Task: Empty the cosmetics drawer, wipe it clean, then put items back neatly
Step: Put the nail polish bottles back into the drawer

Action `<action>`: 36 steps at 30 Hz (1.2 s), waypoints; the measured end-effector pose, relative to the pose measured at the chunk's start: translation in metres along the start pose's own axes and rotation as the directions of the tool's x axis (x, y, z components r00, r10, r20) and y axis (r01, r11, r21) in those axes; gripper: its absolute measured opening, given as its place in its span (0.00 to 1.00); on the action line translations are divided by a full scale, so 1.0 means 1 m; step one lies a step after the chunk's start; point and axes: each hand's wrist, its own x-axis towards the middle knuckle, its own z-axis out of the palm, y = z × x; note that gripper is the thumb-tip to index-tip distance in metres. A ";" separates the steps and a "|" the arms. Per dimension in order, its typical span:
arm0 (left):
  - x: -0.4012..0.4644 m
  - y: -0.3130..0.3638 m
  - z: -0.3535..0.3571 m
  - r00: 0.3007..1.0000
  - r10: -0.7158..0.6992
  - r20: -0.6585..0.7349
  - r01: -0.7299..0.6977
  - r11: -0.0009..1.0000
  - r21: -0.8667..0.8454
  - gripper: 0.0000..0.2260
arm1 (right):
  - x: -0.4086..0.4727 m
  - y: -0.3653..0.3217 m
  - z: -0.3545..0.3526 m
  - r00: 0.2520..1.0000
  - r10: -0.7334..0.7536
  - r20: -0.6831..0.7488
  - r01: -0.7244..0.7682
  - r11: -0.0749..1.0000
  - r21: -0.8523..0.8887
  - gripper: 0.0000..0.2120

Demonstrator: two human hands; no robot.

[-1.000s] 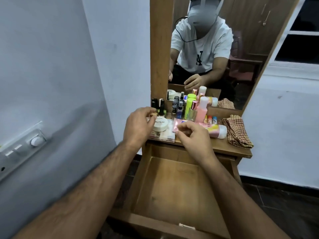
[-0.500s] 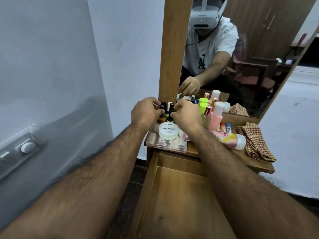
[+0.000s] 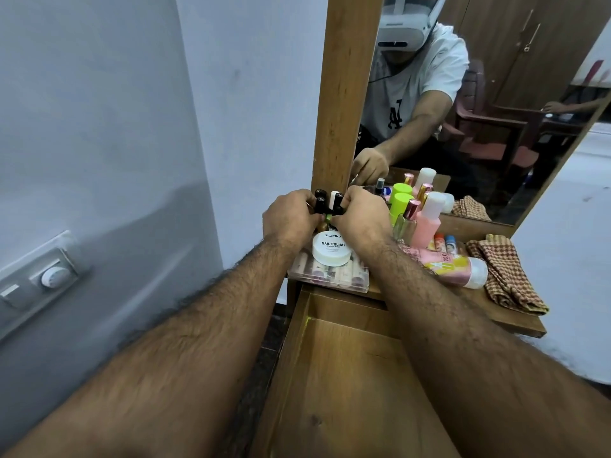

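Note:
The wooden drawer (image 3: 347,385) stands pulled out below me with nothing in it. On the dresser top, several small nail polish bottles (image 3: 329,203) with black and white caps stand against the mirror frame. My left hand (image 3: 291,216) and my right hand (image 3: 360,214) both curl round this cluster, gripping the bottles from either side. Just in front lies a white round tub (image 3: 331,251) marked nail polish, on a clear flat case (image 3: 329,274) of small items.
To the right stand green-capped bottles (image 3: 400,200), a pink bottle (image 3: 426,223), a perfume bottle (image 3: 406,223) and a pink tube lying down (image 3: 453,266). A checked cloth (image 3: 509,276) lies at the dresser's right end. A mirror (image 3: 479,94) rises behind. A wall switch plate (image 3: 39,276) is left.
Both hands moved back from the tub and tube to the nail polish bottles and closed round them. The view shifted closer and lower.

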 end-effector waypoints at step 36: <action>-0.179 0.023 0.017 0.967 0.060 0.246 -0.073 0.996 0.044 0.10 | -0.171 0.104 -0.072 0.991 -0.008 0.136 -0.010 0.991 0.131 0.11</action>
